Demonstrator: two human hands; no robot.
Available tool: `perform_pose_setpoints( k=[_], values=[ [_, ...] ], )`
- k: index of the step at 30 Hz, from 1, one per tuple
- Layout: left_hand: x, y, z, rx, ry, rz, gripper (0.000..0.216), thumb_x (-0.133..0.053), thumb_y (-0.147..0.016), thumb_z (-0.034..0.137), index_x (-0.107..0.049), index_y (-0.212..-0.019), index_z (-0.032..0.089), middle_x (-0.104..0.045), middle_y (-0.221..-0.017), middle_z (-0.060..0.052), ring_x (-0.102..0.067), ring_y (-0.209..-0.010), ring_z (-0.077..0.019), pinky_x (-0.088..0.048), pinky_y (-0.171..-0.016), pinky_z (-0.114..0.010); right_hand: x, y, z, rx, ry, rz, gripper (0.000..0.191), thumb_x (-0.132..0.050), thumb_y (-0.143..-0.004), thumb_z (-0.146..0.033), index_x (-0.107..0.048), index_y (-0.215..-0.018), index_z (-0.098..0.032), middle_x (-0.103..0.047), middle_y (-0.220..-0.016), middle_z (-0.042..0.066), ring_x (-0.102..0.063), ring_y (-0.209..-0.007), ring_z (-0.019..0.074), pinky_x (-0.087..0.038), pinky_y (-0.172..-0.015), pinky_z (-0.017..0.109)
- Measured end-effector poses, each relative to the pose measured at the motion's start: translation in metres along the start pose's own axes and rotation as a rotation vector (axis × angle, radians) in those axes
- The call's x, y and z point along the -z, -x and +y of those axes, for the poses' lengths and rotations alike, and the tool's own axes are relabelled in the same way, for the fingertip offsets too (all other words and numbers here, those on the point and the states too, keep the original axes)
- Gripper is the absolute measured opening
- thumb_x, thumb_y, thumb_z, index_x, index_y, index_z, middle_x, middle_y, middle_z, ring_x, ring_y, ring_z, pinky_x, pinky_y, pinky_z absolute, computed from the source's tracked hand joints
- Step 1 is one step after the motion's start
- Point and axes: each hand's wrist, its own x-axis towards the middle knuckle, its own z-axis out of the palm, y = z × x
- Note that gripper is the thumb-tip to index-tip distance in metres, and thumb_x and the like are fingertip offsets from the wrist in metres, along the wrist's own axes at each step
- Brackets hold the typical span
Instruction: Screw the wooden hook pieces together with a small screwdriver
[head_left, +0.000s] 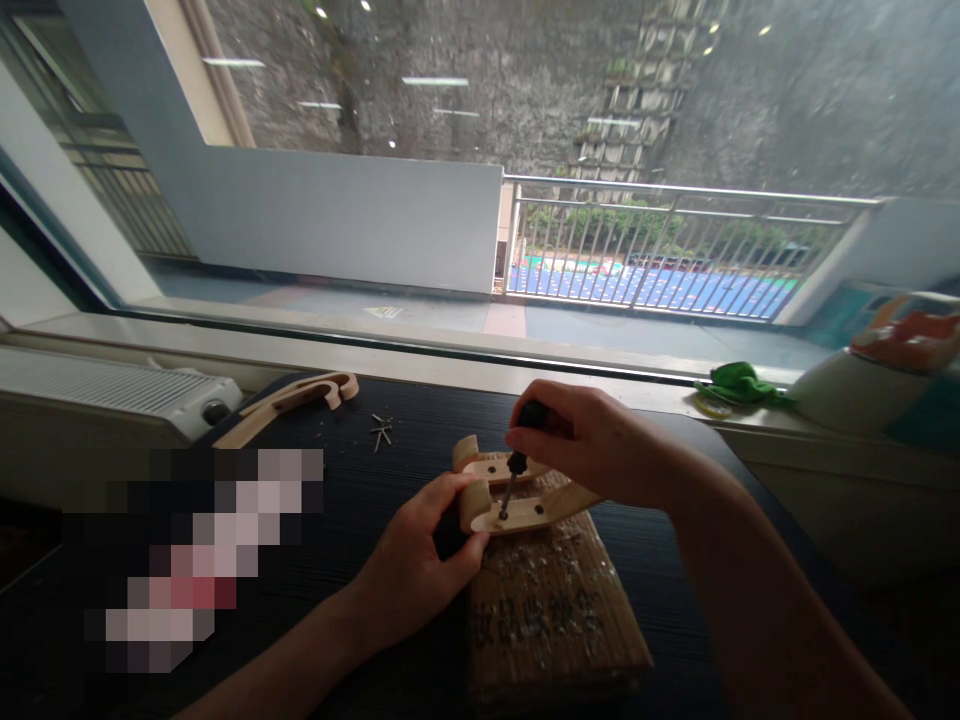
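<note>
My right hand (577, 440) is closed around the black handle of a screwdriver (517, 465), its shaft slanting down. The screwdriver tip meets a screw hole near the curled end of the nearer pale wooden hook (521, 515). My left hand (420, 540) is closed on that curled end, thumb in front and fingers behind. Just beyond it lies a second pale wooden hook (491, 468), partly covered by my right hand. Both hooks rest on a brown wood-like block (555, 610) with dark written characters and a rough, scarred top.
Loose screws (381, 432) lie on the dark table (420, 410) beyond my left hand. More curved wooden hooks (300, 395) sit at the far left, near a white radiator (112, 390). A green cloth (739, 385) is on the sill at right. A blurred patch covers the left side.
</note>
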Motion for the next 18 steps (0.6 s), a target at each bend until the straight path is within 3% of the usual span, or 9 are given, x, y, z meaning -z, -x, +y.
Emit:
perform_pose_setpoints(
  k=[4, 13, 18],
  values=[
    [-0.0001, -0.0007, 0.0, 0.01, -0.004, 0.002, 0.028, -0.054, -0.074, 0.022, -0.052, -0.102, 0.021, -0.063, -0.101, -0.003, -0.058, -0.093, -0.0168, -0.046, -0.085, -0.027, 0.0007, -0.0001, -0.0035, 0.0, 0.097, 0.071, 0.024, -0.051, -0.08, -0.041, -0.057, -0.077, -0.018, -0.051, -0.058, -0.003, -0.039, -0.051, 0.0076, -0.026, -0.048, 0.023],
    [0.0001, -0.0001, -0.0005, -0.005, -0.007, 0.002, 0.029, -0.054, -0.074, 0.02, -0.051, -0.103, 0.022, -0.063, -0.099, -0.001, -0.059, -0.092, -0.0157, -0.045, -0.084, -0.025, 0.0049, 0.0026, -0.0084, 0.063, 0.019, -0.05, 0.013, -0.045, -0.082, -0.028, -0.054, -0.083, -0.019, -0.048, -0.058, -0.005, -0.036, -0.05, 0.0065, -0.027, -0.048, 0.021],
    [0.0003, 0.0002, 0.0005, -0.005, -0.013, 0.017, 0.029, -0.055, -0.074, 0.019, -0.052, -0.103, 0.021, -0.063, -0.1, -0.001, -0.059, -0.092, -0.015, -0.045, -0.084, -0.024, 0.0056, 0.0035, -0.0063, 0.025, 0.036, -0.013, 0.014, -0.046, -0.082, -0.029, -0.056, -0.084, -0.02, -0.051, -0.061, -0.004, -0.039, -0.051, 0.007, -0.029, -0.049, 0.021]
  ],
)
